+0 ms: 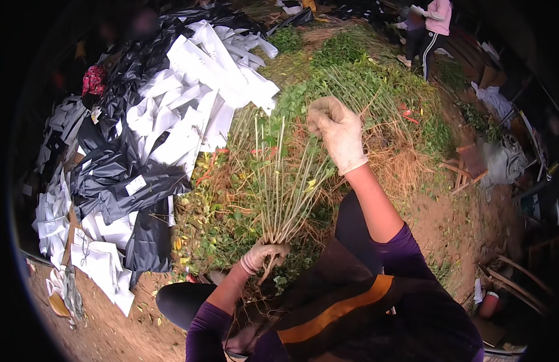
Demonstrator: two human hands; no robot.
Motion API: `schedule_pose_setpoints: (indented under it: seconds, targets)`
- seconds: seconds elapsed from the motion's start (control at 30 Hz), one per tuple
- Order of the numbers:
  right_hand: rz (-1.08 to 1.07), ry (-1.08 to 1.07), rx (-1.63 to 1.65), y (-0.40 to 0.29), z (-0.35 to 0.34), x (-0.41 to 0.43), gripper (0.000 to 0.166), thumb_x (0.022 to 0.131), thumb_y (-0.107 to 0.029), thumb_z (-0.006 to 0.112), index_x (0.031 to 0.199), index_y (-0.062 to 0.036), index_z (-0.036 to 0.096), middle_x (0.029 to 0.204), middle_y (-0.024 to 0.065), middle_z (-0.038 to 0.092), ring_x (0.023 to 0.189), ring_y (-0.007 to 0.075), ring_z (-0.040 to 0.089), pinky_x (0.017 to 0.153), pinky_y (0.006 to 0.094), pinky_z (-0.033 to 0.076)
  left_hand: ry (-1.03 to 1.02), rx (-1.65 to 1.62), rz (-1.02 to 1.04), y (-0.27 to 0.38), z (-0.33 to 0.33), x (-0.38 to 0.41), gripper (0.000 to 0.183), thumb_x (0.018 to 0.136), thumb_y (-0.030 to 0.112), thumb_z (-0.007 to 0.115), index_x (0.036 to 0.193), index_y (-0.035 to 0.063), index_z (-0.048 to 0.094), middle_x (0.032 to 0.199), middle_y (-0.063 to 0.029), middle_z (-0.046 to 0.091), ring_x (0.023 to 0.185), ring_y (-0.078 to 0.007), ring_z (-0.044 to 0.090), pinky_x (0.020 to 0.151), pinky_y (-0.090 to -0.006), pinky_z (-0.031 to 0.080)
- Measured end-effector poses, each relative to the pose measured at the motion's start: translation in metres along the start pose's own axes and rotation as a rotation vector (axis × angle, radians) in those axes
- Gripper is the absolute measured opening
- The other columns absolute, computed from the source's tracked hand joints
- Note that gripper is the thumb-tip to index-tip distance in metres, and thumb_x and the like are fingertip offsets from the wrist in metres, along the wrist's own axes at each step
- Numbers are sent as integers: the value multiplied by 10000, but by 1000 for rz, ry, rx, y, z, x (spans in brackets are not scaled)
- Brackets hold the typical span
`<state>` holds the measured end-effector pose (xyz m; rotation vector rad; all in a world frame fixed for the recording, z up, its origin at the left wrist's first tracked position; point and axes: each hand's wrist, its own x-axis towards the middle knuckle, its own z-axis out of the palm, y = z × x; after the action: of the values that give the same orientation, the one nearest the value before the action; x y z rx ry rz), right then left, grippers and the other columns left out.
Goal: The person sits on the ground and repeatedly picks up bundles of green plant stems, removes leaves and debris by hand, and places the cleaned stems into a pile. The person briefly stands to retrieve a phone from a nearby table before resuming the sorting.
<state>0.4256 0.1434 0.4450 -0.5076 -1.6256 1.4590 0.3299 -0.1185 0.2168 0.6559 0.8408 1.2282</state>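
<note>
My left hand (265,257), in a pale glove, grips a bundle of bare-rooted plant stems (279,194) low down, just above the roots. The stems fan upward and away from me, with a few green leaves among them. Thin brown roots (257,307) hang below the fist over my lap. Up and to the right, my gloved right hand (336,129) is raised beside the upper ends of the stems. Its fingers are curled inward, and whether anything is pinched between them is hidden.
Leafy cut plants with roots (388,149) cover the ground ahead. White plastic bags (184,99) and black plastic bags (125,181) are heaped to the left. A small wooden stool (465,167) stands at right. Another person (431,36) is at the upper right.
</note>
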Motion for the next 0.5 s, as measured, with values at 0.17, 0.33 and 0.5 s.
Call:
schedule_pose_setpoints:
  seconds: [0.17, 0.33, 0.5]
  targets:
    - [242, -471, -59, 30, 8, -22, 499, 976, -89, 556, 1460, -66, 436, 1033, 107, 678, 726, 137, 654, 661, 272, 536, -135, -111, -46, -4, -1, -1, 688, 884, 185, 661, 1507, 63, 397, 822, -46, 567, 609, -147, 537, 530, -273, 448]
    - [297, -717, 46, 13, 6, -10, 429, 969, -118, 566, 1379, 2, 527, 863, 67, 652, 716, 143, 626, 670, 289, 518, -184, -162, -72, -2, 2, -5, 712, 893, 173, 665, 1532, 83, 365, 814, -38, 528, 619, -144, 464, 552, -281, 407]
    - [189, -373, 190, 33, 5, -15, 217, 997, -112, 588, 1175, 4, 632, 834, 22, 652, 756, 113, 636, 671, 260, 535, -161, -158, -47, 7, 5, -2, 679, 873, 167, 671, 1492, 68, 408, 808, -49, 542, 638, -162, 517, 551, -288, 437]
